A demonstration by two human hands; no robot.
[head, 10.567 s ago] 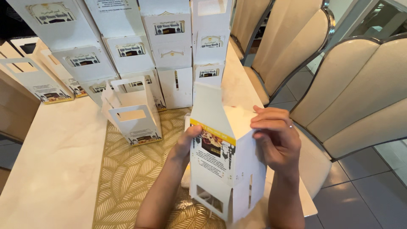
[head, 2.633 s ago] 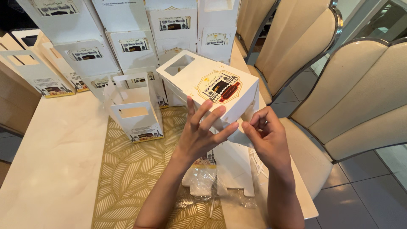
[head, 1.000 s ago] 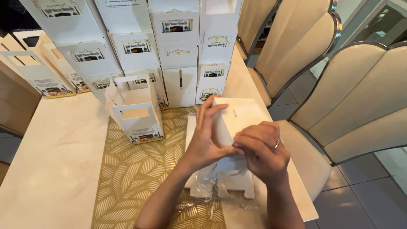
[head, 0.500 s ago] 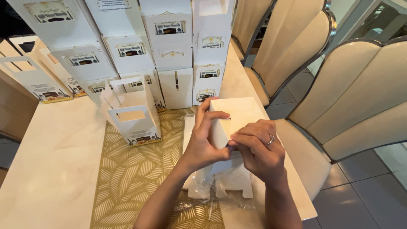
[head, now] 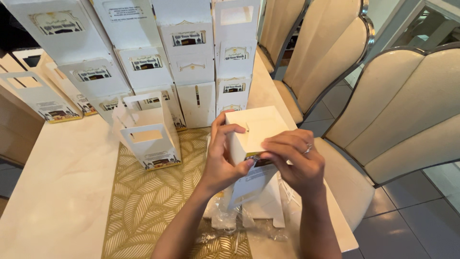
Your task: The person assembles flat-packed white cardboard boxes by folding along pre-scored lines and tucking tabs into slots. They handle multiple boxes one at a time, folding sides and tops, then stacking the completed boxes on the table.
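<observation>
Right now the person is forming a white carton (head: 256,128), held upside down above the near right part of the table (head: 62,192), so its flat base faces up. The step in hand looks like locking that base: a small slit shows on it, and the panels seem already pressed flat. The next move probably calls for pressing the near edge firmly home and then turning the carton upright, without crushing the thin card.

The left hand (head: 221,160) curls around the carton's left side, fingers (head: 229,130) half closed over the top edge and thumb at the near corner. The right hand (head: 294,160), with a ring on it, closes on the near right edge, fingertips pinching the card where a printed yellow strip shows.

Below lie flat cartons (head: 261,204) in clear wrap (head: 225,218) on a gold runner (head: 148,206). A finished open carton (head: 149,136) stands left, stacked cartons (head: 191,62) far behind, and chairs (head: 412,105) to the right.
</observation>
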